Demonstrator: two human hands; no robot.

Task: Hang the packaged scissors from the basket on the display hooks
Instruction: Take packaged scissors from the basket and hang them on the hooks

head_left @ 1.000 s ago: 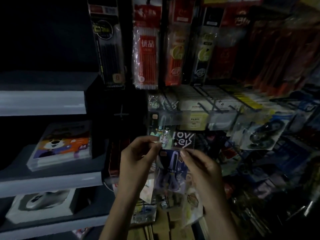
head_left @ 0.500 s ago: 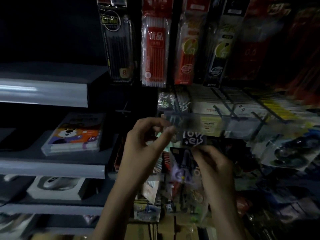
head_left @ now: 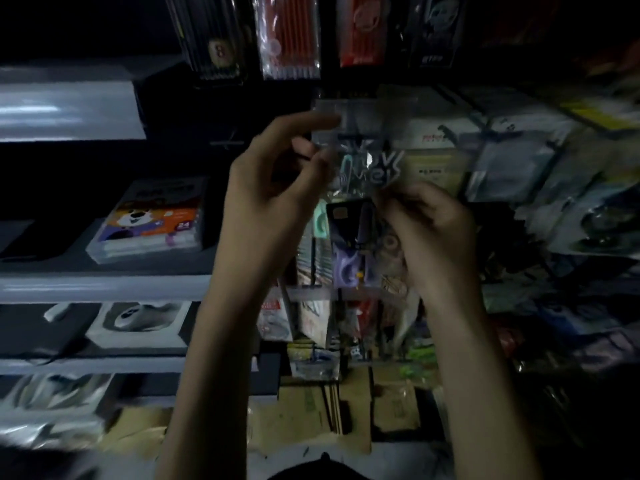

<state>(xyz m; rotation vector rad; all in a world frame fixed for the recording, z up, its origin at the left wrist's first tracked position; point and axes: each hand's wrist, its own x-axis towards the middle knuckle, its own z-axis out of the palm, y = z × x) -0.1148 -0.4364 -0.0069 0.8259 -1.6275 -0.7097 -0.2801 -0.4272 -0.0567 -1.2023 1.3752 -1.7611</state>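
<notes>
Dim stationery aisle, shelves (head_left: 104,289) at left. Packaged scissors (head_left: 353,237) held up at the display hook (head_left: 349,136). Left hand (head_left: 270,195) pinches the header's left corner and right hand (head_left: 433,230) pinches its right edge. Best approach, as judged: header flat, hole lined on hook tip, then slide back.

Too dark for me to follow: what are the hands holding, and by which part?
One packaged scissors: the left hand pinches its top edge, and the right hand grips its right side slightly lower.
</notes>
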